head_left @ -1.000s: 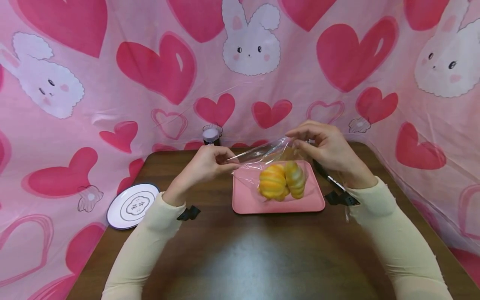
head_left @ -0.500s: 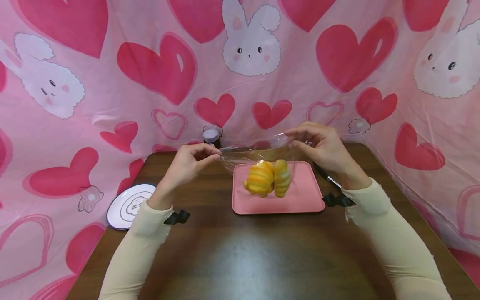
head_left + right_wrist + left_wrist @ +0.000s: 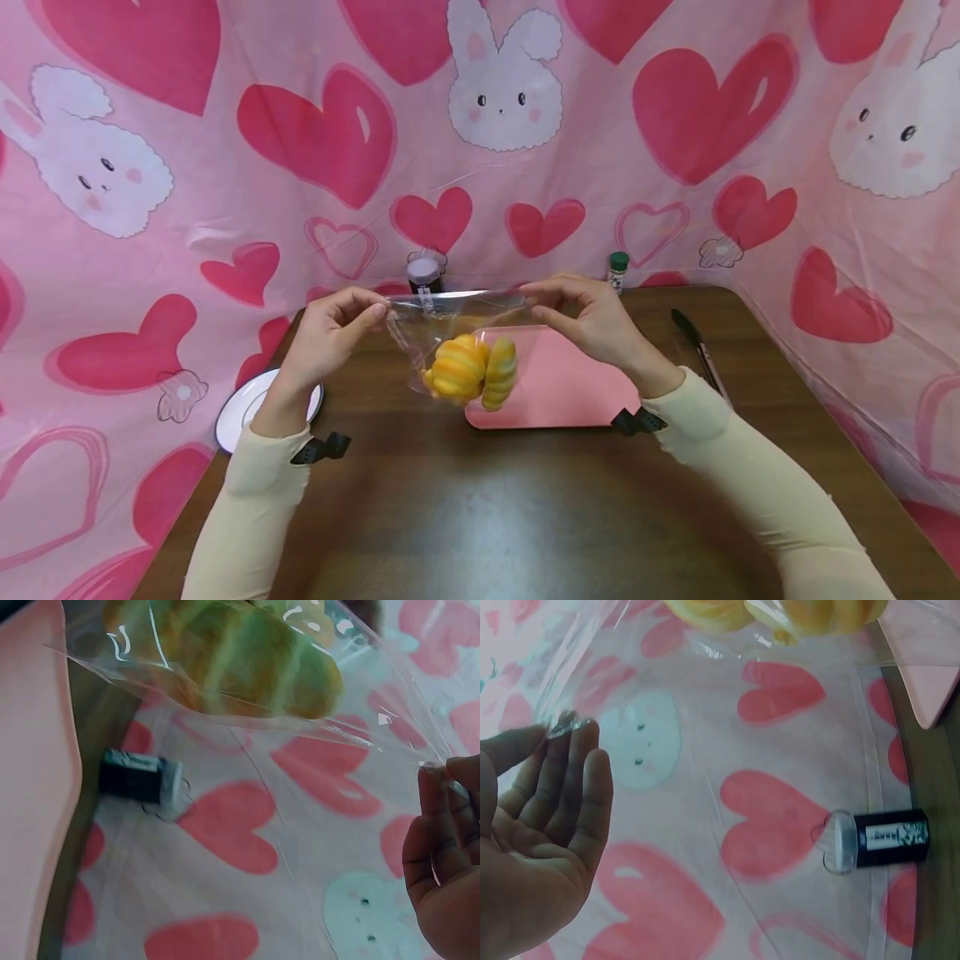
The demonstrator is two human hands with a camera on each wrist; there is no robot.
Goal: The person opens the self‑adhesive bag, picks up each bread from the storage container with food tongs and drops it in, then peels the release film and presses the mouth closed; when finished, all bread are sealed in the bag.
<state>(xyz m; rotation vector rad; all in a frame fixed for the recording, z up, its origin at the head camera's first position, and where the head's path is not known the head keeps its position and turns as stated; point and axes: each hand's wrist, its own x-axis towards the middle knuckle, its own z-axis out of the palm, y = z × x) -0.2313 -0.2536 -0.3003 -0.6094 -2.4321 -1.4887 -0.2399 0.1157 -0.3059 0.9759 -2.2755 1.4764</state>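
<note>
A clear plastic bag [image 3: 420,327] hangs between my two hands, its top edge stretched nearly level. My left hand [image 3: 330,332] pinches one top corner between thumb and fingers. At the other corner my right hand [image 3: 588,321] pinches the bag the same way. Inside lie yellow-orange ridged bread rolls: a rounder one [image 3: 457,367] on the left and a long croissant-shaped one [image 3: 500,375] on the right. In the right wrist view the croissant-shaped roll [image 3: 247,667] shows through the film. The bag overlaps the left edge of the pink tray [image 3: 570,387].
A white plate [image 3: 247,396] with a dark rim stands at the left, partly behind the left forearm. At the back are a dark jar with a pale lid [image 3: 424,273] and a green-capped bottle [image 3: 617,271]. Black-tipped tongs [image 3: 701,350] lie on the right.
Both hands have moved left and drawn the bag's mouth taut. The bag of rolls has shifted from over the tray to its left edge. The tongs and green-capped bottle have come into fuller view.
</note>
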